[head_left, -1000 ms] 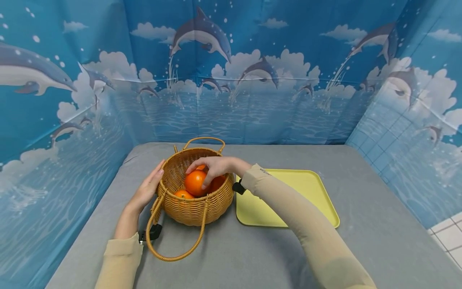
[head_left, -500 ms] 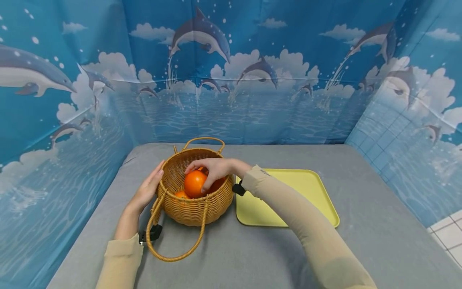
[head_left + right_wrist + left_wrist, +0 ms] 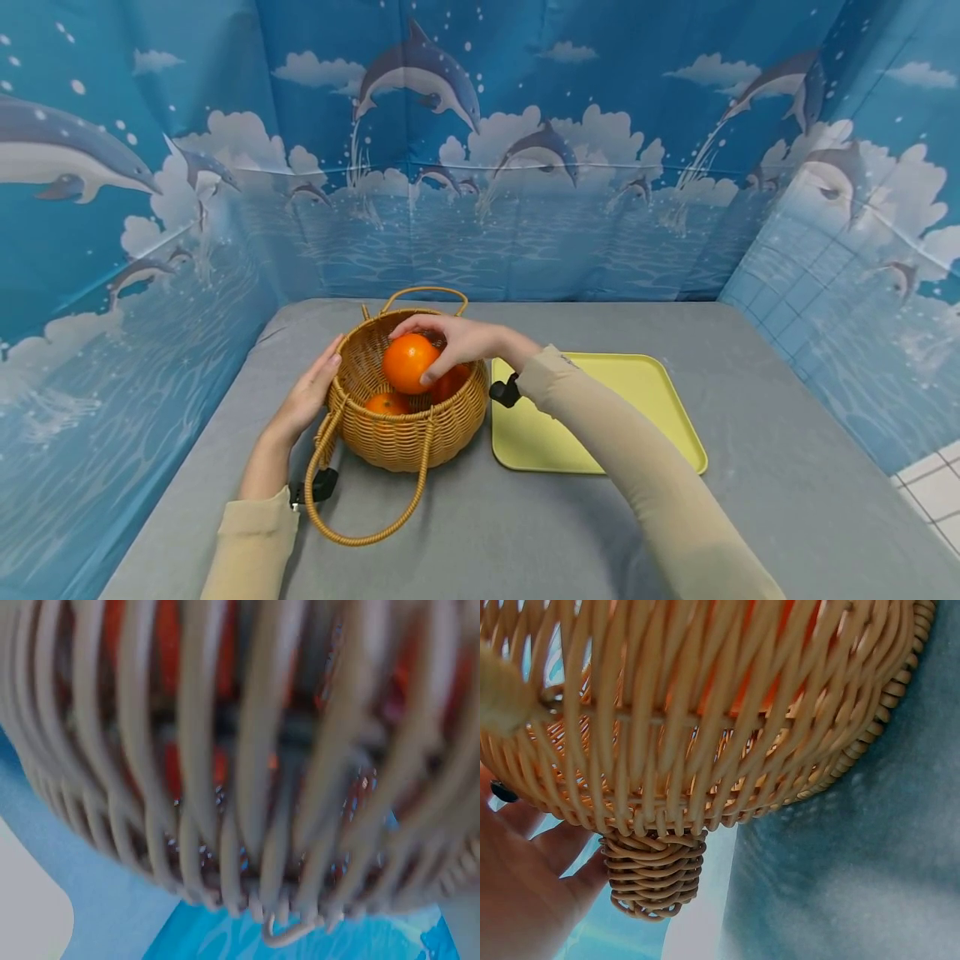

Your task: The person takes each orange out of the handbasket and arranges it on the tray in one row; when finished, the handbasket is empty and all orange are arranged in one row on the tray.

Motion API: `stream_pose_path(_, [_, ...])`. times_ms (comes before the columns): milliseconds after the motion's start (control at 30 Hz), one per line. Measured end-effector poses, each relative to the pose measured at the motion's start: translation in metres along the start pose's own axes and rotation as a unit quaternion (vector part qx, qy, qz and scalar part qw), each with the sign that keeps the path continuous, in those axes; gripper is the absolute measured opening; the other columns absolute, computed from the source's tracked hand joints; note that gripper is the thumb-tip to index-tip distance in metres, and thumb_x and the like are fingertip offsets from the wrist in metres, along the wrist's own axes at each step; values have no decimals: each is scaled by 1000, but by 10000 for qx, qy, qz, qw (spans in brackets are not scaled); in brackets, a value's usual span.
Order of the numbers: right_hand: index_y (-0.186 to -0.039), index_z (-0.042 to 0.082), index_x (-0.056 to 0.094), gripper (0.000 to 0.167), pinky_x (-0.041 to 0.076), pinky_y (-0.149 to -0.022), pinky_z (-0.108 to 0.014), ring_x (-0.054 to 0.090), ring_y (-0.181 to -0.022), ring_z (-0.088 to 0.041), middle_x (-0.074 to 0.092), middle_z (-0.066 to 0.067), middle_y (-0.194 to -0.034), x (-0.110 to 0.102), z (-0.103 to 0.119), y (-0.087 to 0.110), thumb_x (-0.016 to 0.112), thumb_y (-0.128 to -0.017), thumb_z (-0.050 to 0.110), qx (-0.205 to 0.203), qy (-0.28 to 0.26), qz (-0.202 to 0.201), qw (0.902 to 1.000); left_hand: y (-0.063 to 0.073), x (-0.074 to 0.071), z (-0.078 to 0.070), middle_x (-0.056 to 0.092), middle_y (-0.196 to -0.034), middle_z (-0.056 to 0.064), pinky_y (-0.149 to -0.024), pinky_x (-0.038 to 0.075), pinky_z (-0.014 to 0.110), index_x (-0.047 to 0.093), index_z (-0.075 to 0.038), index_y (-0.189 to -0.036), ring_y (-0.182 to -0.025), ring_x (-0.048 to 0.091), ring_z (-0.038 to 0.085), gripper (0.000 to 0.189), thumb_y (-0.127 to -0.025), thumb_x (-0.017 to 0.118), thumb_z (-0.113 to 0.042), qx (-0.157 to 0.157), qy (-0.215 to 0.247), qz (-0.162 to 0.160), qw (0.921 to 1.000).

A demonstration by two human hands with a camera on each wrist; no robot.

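Note:
In the head view, my right hand (image 3: 463, 340) grips an orange (image 3: 408, 364) between thumb and fingers, just inside the mouth of a round wicker basket (image 3: 397, 446). Below it lies a second orange (image 3: 386, 405), and another orange-red fruit (image 3: 450, 385) shows partly behind my thumb. With fairly straight fingers, my left hand (image 3: 306, 398) rests against the basket's left side. The left wrist view shows that hand (image 3: 529, 889) beside the woven wall (image 3: 660, 750). Only weave (image 3: 202, 735) with orange-red patches behind it fills most of the right wrist view; the right hand is hidden there.
A yellow tray (image 3: 645, 408) lies right of the basket, partly under my right forearm. One basket handle (image 3: 360, 540) droops toward me onto the grey cloth (image 3: 480, 533); another handle (image 3: 427, 289) stands at the back. Dolphin-print curtains (image 3: 525, 233) close off the back and sides.
My right hand has risen slightly with the orange, uncovering more of the orange beneath. The left hand and basket stay where they were.

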State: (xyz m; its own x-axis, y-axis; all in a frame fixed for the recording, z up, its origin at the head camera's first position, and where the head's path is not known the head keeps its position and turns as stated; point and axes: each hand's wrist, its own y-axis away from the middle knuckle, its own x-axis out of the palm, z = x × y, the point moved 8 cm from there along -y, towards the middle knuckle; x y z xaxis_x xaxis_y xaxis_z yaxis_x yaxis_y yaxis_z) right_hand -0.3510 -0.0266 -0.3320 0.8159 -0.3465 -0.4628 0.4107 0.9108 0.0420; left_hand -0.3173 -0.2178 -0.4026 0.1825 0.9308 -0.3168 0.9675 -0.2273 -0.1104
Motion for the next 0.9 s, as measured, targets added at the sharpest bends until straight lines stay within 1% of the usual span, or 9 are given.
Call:
stream_pose_path(167, [-140,6,37,70,46,-92,-39,47,-115,-25,43,-8,-134,-10,4,13,72,-79,5,-266,-438,-273,9983,0,-1,1,6,-156,7,-110,11,57,9,-28,-152,-141,7,32,58,-101,28,-47,-37,-51,-3,10000])
stream_pose_path(233, [-140,6,37,69,45,-93,-41,47,-115,-27,43,-10,-134,-12,5,19,71,-80,4,-335,-623,-404,9967,0,-1,1,6,-156,7,-110,11,57,9,-28,-152,-141,7,32,58,-101,28,-47,-32,-57,0,10000])
stream_pose_path(333, [-140,6,34,69,46,-91,-42,48,-114,-29,42,-12,-133,-16,6,29,69,-80,5,-399,-843,-675,9934,0,0,2,5,-156,7,-110,12,58,9,-29,-152,-141,7,32,57,-101,28,-47,-14,-41,27,10000])
stream_pose_path(433, [-141,8,33,69,47,-90,-44,49,-112,-32,40,-12,-134,-20,9,41,67,-81,6,-485,-1093,-976,9880,0,0,2,6,-156,7,-110,12,57,9,-29,-152,-141,7,33,57,-101,28,-46,-2,-5,46,10000])
stream_pose_path(533, [-143,9,33,71,48,-88,-46,49,-111,-34,37,-13,-137,-25,13,54,66,-80,5,-699,-1360,-1290,9798,0,0,2,6,-156,7,-110,12,57,9,-28,-152,-141,8,33,57,-101,29,-47,-16,2,28,10000])
stream_pose_path(700, [-144,10,31,75,51,-84,-44,51,-109,-34,35,-16,-138,-35,15,80,68,-79,6,-1100,-1669,-1854,9621,-1,0,0,7,-156,8,-110,12,56,10,-26,-153,-141,9,32,58,-101,29,-46,18,11,8,10000])
stream_pose_path(800, [-144,14,30,76,52,-82,-42,51,-109,-32,34,-16,-138,-40,10,97,69,-79,6,-1174,-1850,-2232,9498,-1,0,-1,7,-156,9,-110,12,56,9,-24,-153,-141,9,33,59,-102,28,-46,65,23,23,10000])
stream_pose_path(900, [-143,14,31,75,52,-84,-40,50,-110,-30,33,-16,-138,-43,1,114,70,-79,4,-1144,-1945,-2658,9372,-1,0,-1,7,-156,10,-110,12,56,9,-24,-153,-141,9,34,59,-102,28,-46,74,35,28,10000])
